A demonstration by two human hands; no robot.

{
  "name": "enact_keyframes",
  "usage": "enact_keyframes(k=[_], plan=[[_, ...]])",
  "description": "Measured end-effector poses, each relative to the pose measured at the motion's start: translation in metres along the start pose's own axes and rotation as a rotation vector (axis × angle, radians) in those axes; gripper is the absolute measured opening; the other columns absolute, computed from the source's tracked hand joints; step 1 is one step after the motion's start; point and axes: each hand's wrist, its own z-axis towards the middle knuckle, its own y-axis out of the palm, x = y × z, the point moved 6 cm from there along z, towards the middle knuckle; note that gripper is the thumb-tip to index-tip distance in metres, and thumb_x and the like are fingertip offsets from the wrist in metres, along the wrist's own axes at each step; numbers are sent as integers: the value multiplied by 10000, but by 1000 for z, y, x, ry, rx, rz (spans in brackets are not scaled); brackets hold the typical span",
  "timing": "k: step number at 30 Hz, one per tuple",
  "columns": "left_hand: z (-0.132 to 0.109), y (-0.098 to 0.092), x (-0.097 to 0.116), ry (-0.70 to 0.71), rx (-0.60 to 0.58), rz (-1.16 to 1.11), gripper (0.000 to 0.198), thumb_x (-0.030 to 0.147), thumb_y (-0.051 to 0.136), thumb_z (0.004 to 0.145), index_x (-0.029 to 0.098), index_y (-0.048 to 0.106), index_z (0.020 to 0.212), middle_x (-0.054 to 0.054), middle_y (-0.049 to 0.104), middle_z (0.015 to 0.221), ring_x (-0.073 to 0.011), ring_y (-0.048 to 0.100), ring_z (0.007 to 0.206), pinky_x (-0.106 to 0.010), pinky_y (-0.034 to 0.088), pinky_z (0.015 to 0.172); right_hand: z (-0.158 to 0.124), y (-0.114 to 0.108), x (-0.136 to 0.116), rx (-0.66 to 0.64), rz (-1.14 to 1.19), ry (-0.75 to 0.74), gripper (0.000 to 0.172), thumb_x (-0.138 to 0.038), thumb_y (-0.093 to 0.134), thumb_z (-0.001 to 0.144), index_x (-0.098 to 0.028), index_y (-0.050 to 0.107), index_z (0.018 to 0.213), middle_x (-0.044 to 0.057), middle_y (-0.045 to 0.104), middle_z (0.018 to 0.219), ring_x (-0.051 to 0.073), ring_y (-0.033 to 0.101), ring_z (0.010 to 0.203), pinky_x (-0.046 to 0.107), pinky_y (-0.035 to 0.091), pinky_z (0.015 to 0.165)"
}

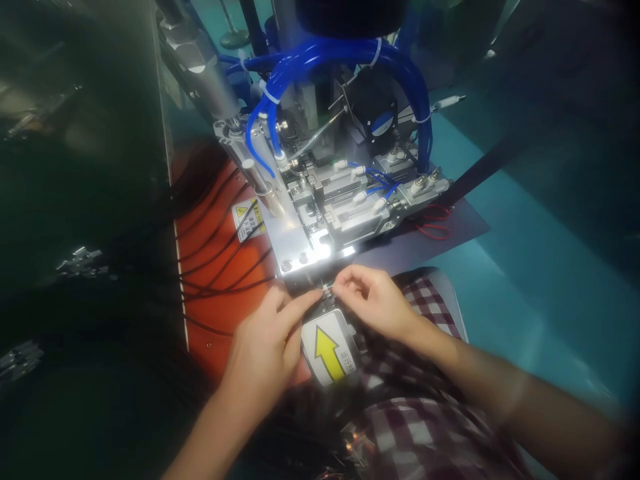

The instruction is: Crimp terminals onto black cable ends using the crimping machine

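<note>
Both hands meet at a small metallic part (pixel 327 291) at the front edge of a silver machine (pixel 345 207). My left hand (pixel 267 333) reaches in from the left, its fingertips at the part and some fingers hidden behind the hand. On the other side, my right hand (pixel 373 300) has thumb and forefinger pinched together at the part's right end; what lies between them is too small to make out. Just below the fingertips is a white plate with a yellow arrow (pixel 327 350).
Thick blue tubes (pixel 345 50) arch over the machine. Black cables (pixel 215 290) cross the orange base (pixel 200 347), which bears a warning label (pixel 249 220). Small metal pieces (pixel 85 263) lie at the left. Copper-coloured bits (pixel 357 443) show near the checked cloth (pixel 400 427).
</note>
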Motion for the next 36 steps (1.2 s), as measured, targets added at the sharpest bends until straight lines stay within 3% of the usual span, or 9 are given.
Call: enact_keyframes(k=[7,14,22,29,36], plan=[[0,0,0,-1,8,-33,367,136,450,884,209,676,1164,-37,555,844,-129,589,688,-222,495,574,-3,-6,-7,104,-52,-87,68,-215,618,815,-170,632,767,0,588,673,108,511,568,242,421,524],[-1,0,0,4,9,-23,371,145,448,884,227,674,1167,-37,567,852,-130,592,693,-217,491,570,-1,-3,3,46,64,63,124,-292,625,815,-169,645,805,13,625,675,129,546,575,253,446,523],[-1,0,-1,7,14,-46,358,147,452,889,202,680,1160,-34,547,830,-129,587,688,-221,495,587,2,0,2,23,82,27,105,-259,589,832,-172,618,780,24,630,735,146,572,671,267,463,606],[-1,2,-2,9,10,-50,362,135,462,885,202,675,1170,-41,555,862,-135,592,714,-225,497,602,3,2,7,-21,102,92,123,-287,613,824,-168,613,793,-27,551,622,95,451,511,237,366,492],[-1,2,-2,-1,-17,-38,365,153,451,897,216,666,1186,-38,547,864,-132,580,704,-230,498,604,4,5,4,-85,35,53,152,-287,518,897,-189,547,784,-48,508,621,89,481,507,228,378,495]])
